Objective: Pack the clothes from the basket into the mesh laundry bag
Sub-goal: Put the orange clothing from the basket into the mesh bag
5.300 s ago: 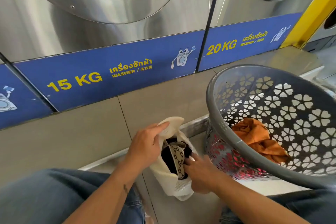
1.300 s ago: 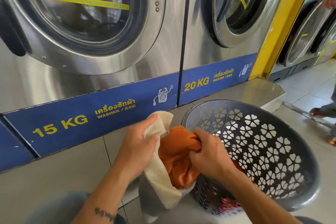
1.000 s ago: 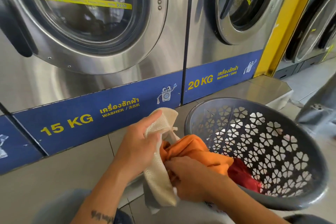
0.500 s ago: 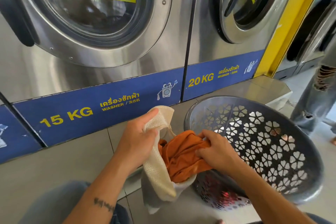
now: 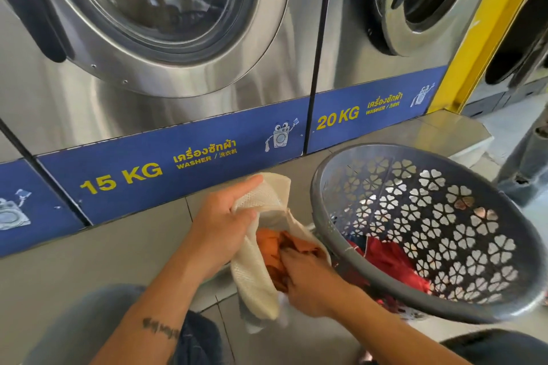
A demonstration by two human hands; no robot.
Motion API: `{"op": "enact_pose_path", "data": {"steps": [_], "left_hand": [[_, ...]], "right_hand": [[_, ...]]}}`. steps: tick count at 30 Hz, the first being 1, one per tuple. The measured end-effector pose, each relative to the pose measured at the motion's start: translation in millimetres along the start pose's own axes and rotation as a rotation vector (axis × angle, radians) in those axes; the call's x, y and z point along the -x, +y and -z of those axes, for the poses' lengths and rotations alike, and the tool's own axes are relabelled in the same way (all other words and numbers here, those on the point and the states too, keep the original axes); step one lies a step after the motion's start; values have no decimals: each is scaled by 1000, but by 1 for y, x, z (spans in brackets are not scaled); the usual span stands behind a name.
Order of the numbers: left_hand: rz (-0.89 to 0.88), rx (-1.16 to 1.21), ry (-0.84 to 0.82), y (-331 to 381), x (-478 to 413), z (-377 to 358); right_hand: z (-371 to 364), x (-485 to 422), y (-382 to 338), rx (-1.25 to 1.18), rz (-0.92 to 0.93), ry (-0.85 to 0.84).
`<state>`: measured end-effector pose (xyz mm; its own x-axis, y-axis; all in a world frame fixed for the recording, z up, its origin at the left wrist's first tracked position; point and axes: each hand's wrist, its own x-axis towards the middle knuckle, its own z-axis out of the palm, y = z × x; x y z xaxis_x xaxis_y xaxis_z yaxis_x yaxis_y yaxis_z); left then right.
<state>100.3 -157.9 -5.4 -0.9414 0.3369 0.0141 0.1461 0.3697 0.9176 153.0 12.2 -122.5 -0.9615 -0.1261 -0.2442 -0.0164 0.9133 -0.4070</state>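
Note:
My left hand [image 5: 222, 225] grips the upper rim of the cream mesh laundry bag [image 5: 255, 281] and holds its mouth wide. An orange garment [image 5: 271, 246] fills the opening. My right hand [image 5: 308, 284] is pushed into the bag's mouth with its fingers curled on the orange cloth. Just right of the bag stands the grey plastic basket [image 5: 335, 184] with flower-shaped holes, tilted toward me. A red garment [image 5: 388, 258] lies in its bottom.
Two steel front-loading washers [image 5: 166, 38] with blue 15 KG and 20 KG labels stand straight ahead on a tiled step. A yellow pillar [image 5: 486, 29] rises at the right. Someone's trouser leg [image 5: 530, 163] is at the far right edge. My knees are below.
The orange garment went from the basket into the bag over the last seconds. My right hand has now pressed it lower inside, and the red garment shows in the basket.

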Motion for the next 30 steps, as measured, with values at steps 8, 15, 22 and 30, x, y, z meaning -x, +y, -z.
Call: {"op": "enact_pose_path", "data": {"steps": [8,15,22,30], "left_hand": [[144,-170,-29,-57,-9,-9],[265,-398,-127,-103,-11,-38],[232,-434,-139,-101,-15,-47],[228,-457,-156,-89,-30,-73]], "right_hand": [[-30,-7,16,122,-289,-169],[-54,6,34,80,-131,-224],[20,18,-6,-141,122,-39],[130,22,66,-211,-180,368]]}}
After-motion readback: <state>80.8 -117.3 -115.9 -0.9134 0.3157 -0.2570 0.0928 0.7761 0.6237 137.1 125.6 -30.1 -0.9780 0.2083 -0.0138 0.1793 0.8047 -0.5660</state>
